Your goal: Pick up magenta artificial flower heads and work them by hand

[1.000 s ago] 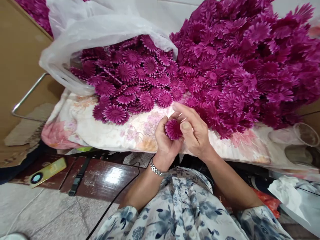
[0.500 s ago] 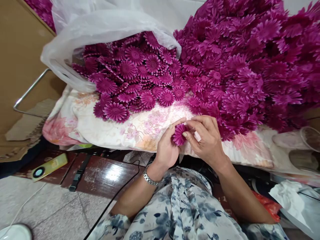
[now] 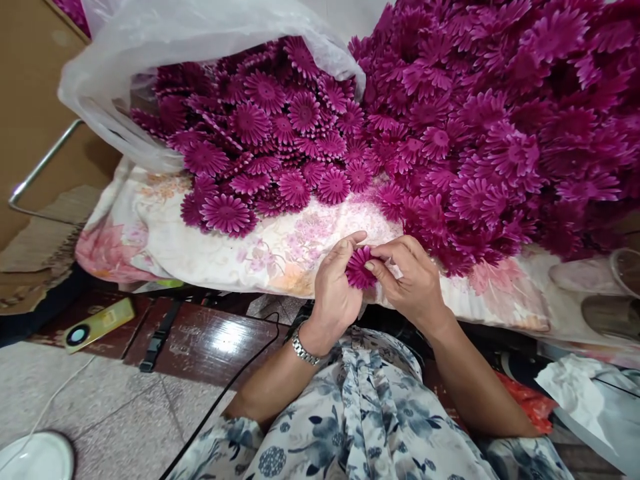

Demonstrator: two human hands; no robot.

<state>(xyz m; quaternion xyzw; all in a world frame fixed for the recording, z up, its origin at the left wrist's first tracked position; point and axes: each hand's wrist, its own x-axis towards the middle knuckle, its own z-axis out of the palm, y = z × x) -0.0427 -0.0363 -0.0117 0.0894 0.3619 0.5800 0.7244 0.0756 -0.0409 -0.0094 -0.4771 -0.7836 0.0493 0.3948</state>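
My left hand and my right hand meet over the near edge of a floral cloth. Between their fingertips they pinch one magenta artificial daisy head. The left thumb lies over the flower's top; the right thumb and forefinger press on its right side. A silver watch circles my left wrist. Behind the hands lies a flat heap of the same flower heads, spilling from a clear plastic bag. A taller pile of magenta flowers rises at the right.
A brown cardboard wall and a metal bar stand at the left. Below the cloth are a dark wooden board, a yellow-green device, a black strap and a black cable. A white dish sits bottom left; clear cups and crumpled paper at right.
Both hands with the flower head shifted slightly right and lower on the cloth edge. The right fingers have closed down onto the flower. The view itself tilted a little.
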